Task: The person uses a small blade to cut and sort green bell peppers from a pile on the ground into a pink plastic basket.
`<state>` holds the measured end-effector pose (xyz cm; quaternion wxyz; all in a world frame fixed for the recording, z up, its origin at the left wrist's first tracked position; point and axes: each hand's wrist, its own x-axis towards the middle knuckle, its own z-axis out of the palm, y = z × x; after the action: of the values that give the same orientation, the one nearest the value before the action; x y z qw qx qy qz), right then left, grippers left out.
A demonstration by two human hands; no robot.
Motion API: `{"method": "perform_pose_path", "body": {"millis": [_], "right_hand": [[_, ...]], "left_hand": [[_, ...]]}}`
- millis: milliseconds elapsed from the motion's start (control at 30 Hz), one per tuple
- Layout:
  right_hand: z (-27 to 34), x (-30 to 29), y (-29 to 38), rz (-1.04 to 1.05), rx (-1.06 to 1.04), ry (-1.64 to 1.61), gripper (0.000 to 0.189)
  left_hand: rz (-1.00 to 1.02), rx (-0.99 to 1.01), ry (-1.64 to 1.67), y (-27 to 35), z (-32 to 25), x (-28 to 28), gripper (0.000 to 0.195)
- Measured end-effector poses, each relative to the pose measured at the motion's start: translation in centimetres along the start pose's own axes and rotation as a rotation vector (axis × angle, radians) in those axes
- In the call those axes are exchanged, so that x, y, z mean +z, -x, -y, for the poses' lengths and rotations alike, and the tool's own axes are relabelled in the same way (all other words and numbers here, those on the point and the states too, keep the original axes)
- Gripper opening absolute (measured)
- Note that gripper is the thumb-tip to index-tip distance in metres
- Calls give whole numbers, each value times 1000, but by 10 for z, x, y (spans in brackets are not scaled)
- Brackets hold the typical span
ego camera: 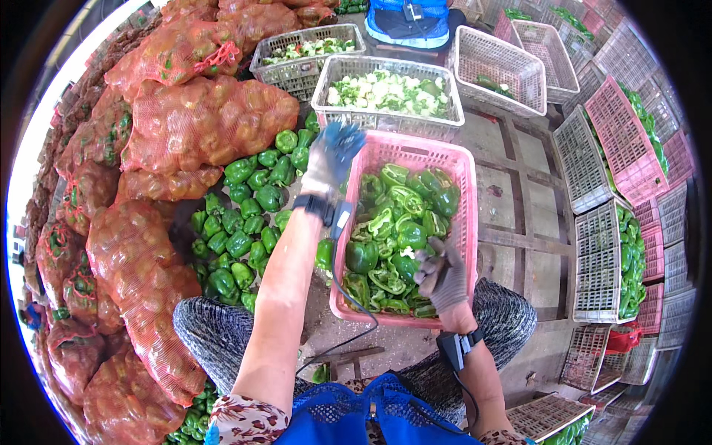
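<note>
A pink plastic crate (471, 183) holding cut and whole green bell peppers (411, 235) stands between my knees. My left hand (335, 150), in a blue and white glove, is blurred beside the crate's far left corner, near the front of a grey crate; whether it holds anything cannot be told. My right hand (442, 275), in a grey knit glove, is over the right side of the peppers, fingers curled, with a small whitish piece (408, 253) by its fingertips. What lies inside its fingers is hidden. Loose whole green bell peppers (239, 243) lie on the floor to the left.
Red mesh sacks (208, 122) full of produce are piled at the left. Beyond the pink crate, a grey crate (389, 119) holds pale green trimmings. Another person (408, 22) is at the top. Crates of green peppers (598, 267) stand at the right, beyond a slatted floor (523, 194).
</note>
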<state>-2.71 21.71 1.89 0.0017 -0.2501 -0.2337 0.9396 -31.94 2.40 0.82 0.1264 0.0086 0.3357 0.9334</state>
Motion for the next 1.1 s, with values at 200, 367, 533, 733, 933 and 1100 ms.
{"method": "perform_pose_path", "body": {"millis": [200, 367, 533, 733, 933, 1100], "right_hand": [[-33, 11, 11, 81, 173, 195, 55], [-39, 26, -3, 290, 147, 145, 54], [-63, 45, -17, 114, 180, 355, 51], [-78, 50, -26, 30, 270, 374, 51], [-90, 56, -24, 19, 292, 444, 52], [-102, 62, -14, -36, 307, 745, 41]], "left_hand": [[-823, 142, -204, 162, 53, -232, 15], [-966, 16, -1004, 300, 94, -361, 13], [-1042, 375, -835, 305, 88, -337, 43], [-960, -205, -1172, 237, 16, -370, 65], [-722, -397, -422, 237, 13, -405, 57], [-694, -304, -73, 244, 50, -335, 55]]}}
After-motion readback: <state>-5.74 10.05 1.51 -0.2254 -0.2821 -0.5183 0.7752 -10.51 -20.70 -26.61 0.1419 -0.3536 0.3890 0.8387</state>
